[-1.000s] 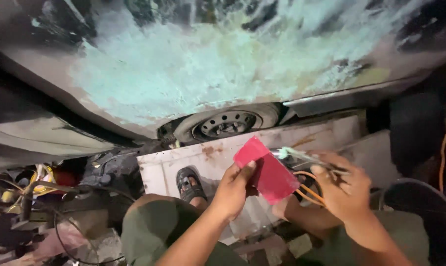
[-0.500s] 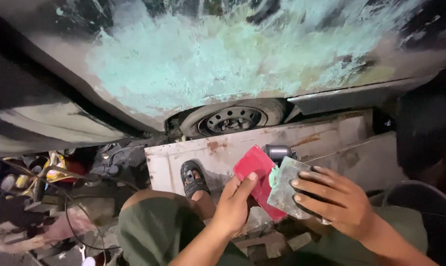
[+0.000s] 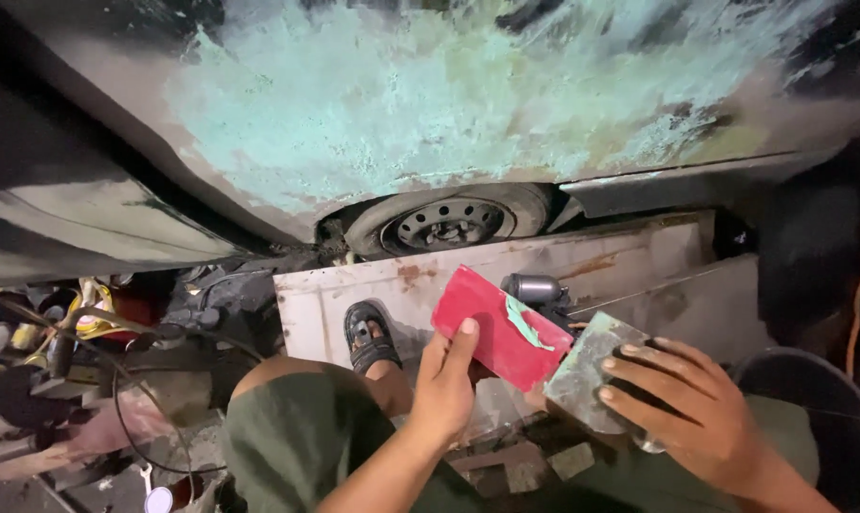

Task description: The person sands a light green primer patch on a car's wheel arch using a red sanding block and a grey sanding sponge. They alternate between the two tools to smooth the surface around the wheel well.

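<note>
Right now I'm gripping the red spreader card [image 3: 499, 326] with my left hand [image 3: 446, 391], thumb pressing up its near edge and fingers curling behind it, so that hand is clamped on the card. The card is tilting, its long axis running from about ten o'clock down to four o'clock, and a streak of pale green filler [image 3: 523, 323] is sitting on its upper face toward the four o'clock end.

My right hand [image 3: 682, 413] is spreading flat over a grey, filler-stained pad [image 3: 587, 370], fingers together and pinning it from above; I'm holding it, though I cannot tell how the thumb is sitting underneath. That pad's upper left edge is touching the card's lower right end, so the filler is lying at roughly ten o'clock from my right fingertips [image 3: 609, 364] and just beside them. The right hand is the nearer one to the filler; the left is holding the card's opposite end.

Behind the card, at twelve o'clock, a small grey power tool [image 3: 535, 288] is resting on the rusty white panel [image 3: 392, 285]. My sandalled foot [image 3: 368, 334] is planted at nine o'clock from the card. Above it all, the car's body panel [image 3: 430, 104], patched in the same green, is looming over the wheel [image 3: 454, 220].
</note>
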